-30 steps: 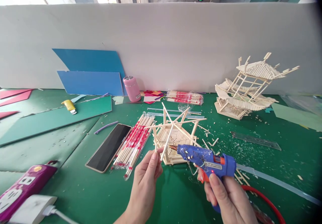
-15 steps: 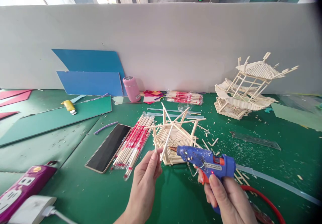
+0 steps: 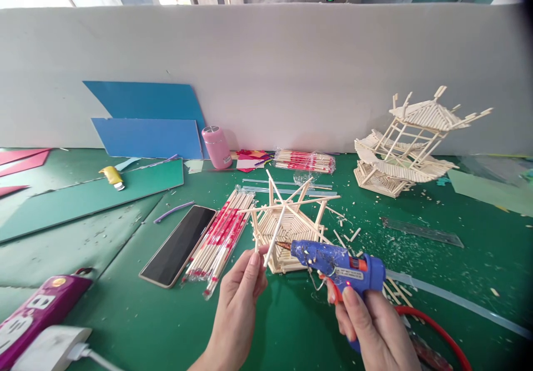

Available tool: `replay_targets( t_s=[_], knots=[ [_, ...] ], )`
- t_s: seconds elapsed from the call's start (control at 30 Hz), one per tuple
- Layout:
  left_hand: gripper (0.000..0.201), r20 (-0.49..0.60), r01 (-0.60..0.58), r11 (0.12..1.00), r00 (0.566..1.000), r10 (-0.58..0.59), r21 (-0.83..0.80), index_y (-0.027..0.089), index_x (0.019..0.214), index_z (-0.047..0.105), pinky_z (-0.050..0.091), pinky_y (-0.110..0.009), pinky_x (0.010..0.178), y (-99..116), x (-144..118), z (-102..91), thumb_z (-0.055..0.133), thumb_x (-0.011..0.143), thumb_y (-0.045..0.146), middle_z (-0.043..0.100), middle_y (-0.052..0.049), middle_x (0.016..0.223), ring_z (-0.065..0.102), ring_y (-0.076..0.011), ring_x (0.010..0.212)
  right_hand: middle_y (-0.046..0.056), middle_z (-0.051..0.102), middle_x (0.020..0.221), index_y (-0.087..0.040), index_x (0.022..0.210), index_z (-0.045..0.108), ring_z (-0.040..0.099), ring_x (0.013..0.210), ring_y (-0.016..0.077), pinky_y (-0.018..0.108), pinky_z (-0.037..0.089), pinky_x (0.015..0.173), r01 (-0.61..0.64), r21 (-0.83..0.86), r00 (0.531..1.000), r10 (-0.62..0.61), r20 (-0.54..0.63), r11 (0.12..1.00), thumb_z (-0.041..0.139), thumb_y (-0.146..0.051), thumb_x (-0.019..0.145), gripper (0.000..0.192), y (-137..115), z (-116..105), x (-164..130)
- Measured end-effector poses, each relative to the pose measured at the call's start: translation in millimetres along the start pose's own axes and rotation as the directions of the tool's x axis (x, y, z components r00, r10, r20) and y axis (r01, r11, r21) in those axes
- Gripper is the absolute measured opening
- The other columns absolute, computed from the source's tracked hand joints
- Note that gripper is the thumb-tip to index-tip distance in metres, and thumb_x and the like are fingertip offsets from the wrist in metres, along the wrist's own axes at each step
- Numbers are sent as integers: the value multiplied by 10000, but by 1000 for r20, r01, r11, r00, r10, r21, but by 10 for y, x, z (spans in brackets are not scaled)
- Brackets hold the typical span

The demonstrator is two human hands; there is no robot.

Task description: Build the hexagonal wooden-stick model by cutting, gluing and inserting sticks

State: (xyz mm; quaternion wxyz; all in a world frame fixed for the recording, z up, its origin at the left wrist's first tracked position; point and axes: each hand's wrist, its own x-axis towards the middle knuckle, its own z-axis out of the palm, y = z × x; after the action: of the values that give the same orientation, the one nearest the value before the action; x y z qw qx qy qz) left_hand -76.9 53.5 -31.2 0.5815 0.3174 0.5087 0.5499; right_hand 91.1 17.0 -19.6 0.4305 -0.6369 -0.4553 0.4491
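Observation:
A small hexagonal frame of wooden sticks (image 3: pixel 308 227) stands on the green table, with long sticks crossing in a star over its top. At its near left corner, my left hand (image 3: pixel 238 304) is pinched on a wooden stick (image 3: pixel 257 242). My right hand (image 3: pixel 377 329) is wrapped round a blue hot glue gun (image 3: pixel 328 257), a finger at its orange trigger. The copper-coloured nozzle points left, close to the near end of a crossing stick; whether they touch I cannot tell. A clear glue stick (image 3: pixel 453 293) runs out of the gun's back.
Left of the frame lie a packet of sticks (image 3: pixel 225 232) and a phone (image 3: pixel 178 246). A larger stick pavilion (image 3: pixel 416 149) stands back right. A power strip (image 3: pixel 45 310) is front left; a red cable (image 3: pixel 439 329) curves by my right hand. Stick scraps lie right of the frame.
The glue gun and my right hand have shifted very slightly left. My left hand keeps its pinch at the corner, and the stick frame looks the same.

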Motion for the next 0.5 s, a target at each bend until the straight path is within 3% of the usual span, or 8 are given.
replay_targets(
  t_s=[0.5],
  knots=[
    [234, -6, 13, 999, 1000, -13, -32, 169, 738, 622, 301, -161, 511, 28, -4, 21, 563, 795, 388, 358, 39, 632, 300, -80, 565, -23, 468, 528, -197, 793, 527, 440, 461, 112, 240, 370, 470, -2, 39, 999, 3, -33, 999, 419, -553, 801, 372, 44, 34, 11]
  ],
)
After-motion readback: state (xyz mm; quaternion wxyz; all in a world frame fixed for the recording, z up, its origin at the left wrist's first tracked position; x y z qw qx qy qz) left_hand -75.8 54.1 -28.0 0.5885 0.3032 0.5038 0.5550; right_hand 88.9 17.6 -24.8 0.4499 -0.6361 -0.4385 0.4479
